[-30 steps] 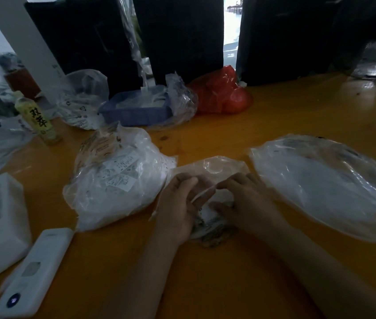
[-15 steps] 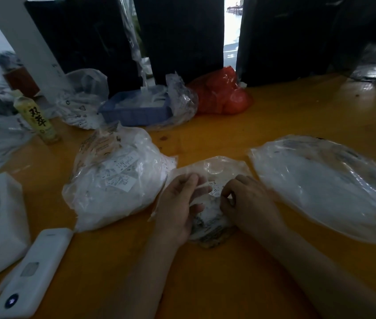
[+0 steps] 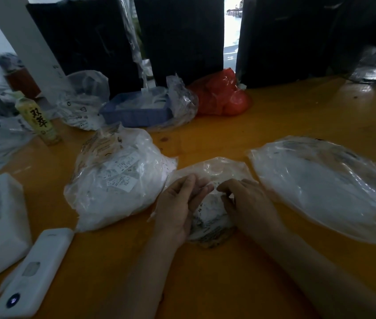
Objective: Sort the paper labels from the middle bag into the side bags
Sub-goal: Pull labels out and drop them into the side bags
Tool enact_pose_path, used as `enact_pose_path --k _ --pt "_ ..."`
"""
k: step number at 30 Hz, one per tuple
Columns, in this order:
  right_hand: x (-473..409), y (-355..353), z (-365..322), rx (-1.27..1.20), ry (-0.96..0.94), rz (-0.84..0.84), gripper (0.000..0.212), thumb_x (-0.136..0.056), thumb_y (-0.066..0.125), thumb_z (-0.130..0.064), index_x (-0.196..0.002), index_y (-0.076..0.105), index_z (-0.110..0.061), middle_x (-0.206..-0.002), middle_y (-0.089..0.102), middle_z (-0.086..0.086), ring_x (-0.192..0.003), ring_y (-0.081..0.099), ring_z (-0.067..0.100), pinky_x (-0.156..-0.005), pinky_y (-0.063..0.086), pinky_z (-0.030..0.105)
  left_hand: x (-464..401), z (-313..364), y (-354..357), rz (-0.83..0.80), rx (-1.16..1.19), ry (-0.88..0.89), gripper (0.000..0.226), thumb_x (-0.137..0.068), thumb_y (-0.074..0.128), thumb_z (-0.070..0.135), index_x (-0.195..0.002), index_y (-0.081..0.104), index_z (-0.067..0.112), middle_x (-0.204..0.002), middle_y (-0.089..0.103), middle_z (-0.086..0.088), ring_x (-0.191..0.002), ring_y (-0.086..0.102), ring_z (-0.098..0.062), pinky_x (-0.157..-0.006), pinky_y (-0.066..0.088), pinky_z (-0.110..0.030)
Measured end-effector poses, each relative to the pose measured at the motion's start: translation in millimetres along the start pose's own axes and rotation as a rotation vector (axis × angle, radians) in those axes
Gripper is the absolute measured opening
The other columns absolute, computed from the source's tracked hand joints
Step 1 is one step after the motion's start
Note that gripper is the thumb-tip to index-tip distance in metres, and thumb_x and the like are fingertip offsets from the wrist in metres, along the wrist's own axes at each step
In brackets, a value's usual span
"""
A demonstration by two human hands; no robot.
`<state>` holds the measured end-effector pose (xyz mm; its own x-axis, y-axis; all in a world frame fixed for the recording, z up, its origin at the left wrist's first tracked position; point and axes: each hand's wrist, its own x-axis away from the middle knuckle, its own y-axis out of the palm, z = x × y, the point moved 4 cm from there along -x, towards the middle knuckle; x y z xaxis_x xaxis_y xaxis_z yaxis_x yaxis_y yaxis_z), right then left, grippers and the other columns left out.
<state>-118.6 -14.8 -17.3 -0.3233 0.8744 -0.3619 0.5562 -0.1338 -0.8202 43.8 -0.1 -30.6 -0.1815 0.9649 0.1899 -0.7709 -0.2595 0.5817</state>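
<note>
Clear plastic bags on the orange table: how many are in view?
5. Middle bag under both hands; left bag and right bag beside it; one behind the bottle; one around the blue tray. The plastic at the far left edge may be more.

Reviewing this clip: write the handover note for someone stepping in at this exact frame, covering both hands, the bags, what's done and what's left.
Left hand: fingers fairly straight, resting at the mouth of the middle bag; whether it holds a label is unclear.
Right hand: fingers curled, picking at the paper labels in that bag.
Left bag sits beside the left hand, bulging with labels. Right bag lies flatter beside the right hand.
Done: many labels sit in the side bags.
Left: a pile remains in the middle bag to sort.
</note>
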Motion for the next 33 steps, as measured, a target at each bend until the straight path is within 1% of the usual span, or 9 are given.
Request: enact_pose_path --k 3,6,9,13,17,21,26,29,33 --pt "-1.7 2.4 4.7 -0.087 0.057 -0.035 0.024 -0.096 0.066 -0.023 -0.119 0.068 -0.029 -0.107 0.059 -0.014 -0.092 0.046 0.001 -0.085 0.043 0.022 1.8 0.0 0.6 -0.016 -0.004 0.009 0.029 -0.083 0.073 0.020 -0.102 0.076 -0.002 -0.108 0.077 -0.025 -0.103 0.077 -0.033 -0.081 0.064 -0.028" --pt "-1.4 -2.9 9.4 -0.177 0.096 -0.016 0.012 -0.091 0.073 -0.029 -0.101 0.075 -0.034 -0.095 0.053 -0.016 -0.081 0.050 0.001 -0.071 0.046 0.019 1.5 -0.2 0.5 -0.036 -0.024 0.016 0.028 -0.083 0.073 0.017 -0.102 0.076 -0.002 -0.108 0.077 -0.024 -0.106 0.076 -0.033 -0.088 0.064 -0.031" --pt "2.5 -11.5 12.9 -0.244 0.112 0.047 0.011 -0.090 0.072 -0.034 -0.100 0.075 -0.038 -0.079 0.061 -0.023 -0.067 0.060 -0.001 -0.060 0.051 0.017 1.6 -0.7 0.9 -0.048 -0.027 0.007 0.031 -0.084 0.072 0.016 -0.108 0.075 -0.003 -0.111 0.077 -0.024 -0.108 0.076 -0.033 -0.091 0.063 -0.031" --pt "3.5 -21.5 11.3 -0.302 0.105 0.121 0.016 -0.090 0.065 -0.046 -0.099 0.072 -0.034 -0.079 0.056 -0.035 -0.081 0.063 -0.013 -0.066 0.051 0.006 1.7 -0.9 0.6 -0.088 -0.023 0.006 0.031 -0.086 0.073 0.015 -0.111 0.075 -0.003 -0.115 0.076 -0.024 -0.110 0.075 -0.034 -0.088 0.063 -0.028" --pt "0.5 -29.7 23.1 -0.351 0.204 0.277 0.018 -0.090 0.071 -0.034 -0.107 0.075 -0.026 -0.084 0.055 -0.037 -0.084 0.055 -0.027 -0.070 0.041 -0.005 1.5 -3.7 1.7 -0.125 -0.023 -0.001 0.034 -0.086 0.072 0.012 -0.116 0.073 -0.004 -0.118 0.075 -0.024 -0.112 0.074 -0.034 -0.087 0.061 -0.027" --pt "-1.6 -36.2 32.3 -0.541 0.277 0.336 0.039 -0.089 0.074 -0.038 -0.125 0.062 -0.036 -0.089 0.068 -0.028 -0.086 0.065 -0.016 -0.072 0.049 0.003 0.5 -6.5 3.8 -0.174 -0.045 0.008 0.025 -0.086 0.071 0.010 -0.109 0.080 0.002 -0.119 0.075 -0.025 -0.114 0.073 -0.033 -0.090 0.061 -0.027" --pt "-2.3 -37.3 31.3 -0.826 0.221 0.387 0.015 -0.087 0.075 -0.030 -0.101 0.070 -0.028 -0.087 0.077 -0.012 -0.081 0.075 0.007 -0.075 0.060 0.022 2.1 -8.4 6.6 -0.226 -0.130 0.023 0.022 -0.088 0.072 0.014 -0.106 0.083 0.014 -0.119 0.076 -0.020 -0.116 0.073 -0.031 -0.093 0.059 -0.026" --pt "-2.2 -36.0 26.3 -0.879 0.172 0.340 0.019 -0.086 0.073 -0.034 -0.102 0.068 -0.027 -0.088 0.077 -0.009 -0.083 0.076 0.009 -0.074 0.058 0.019 3.5 -7.5 7.9 -0.249 -0.177 0.047 0.022 -0.088 0.073 0.017 -0.107 0.083 0.016 -0.119 0.077 -0.017 -0.117 0.073 -0.029 -0.094 0.059 -0.025" --pt "-3.6 -31.0 23.8 -0.831 0.133 0.276 0.014 -0.090 0.073 -0.019 -0.101 0.069 -0.026 -0.089 0.077 -0.014 -0.082 0.075 0.006 -0.071 0.056 0.014 5.5 -6.2 8.9 -0.259 -0.250 0.074 0.024 -0.088 0.073 0.020 -0.110 0.082 0.019 -0.117 0.078 -0.015 -0.115 0.074 -0.028 -0.095 0.058 -0.025"
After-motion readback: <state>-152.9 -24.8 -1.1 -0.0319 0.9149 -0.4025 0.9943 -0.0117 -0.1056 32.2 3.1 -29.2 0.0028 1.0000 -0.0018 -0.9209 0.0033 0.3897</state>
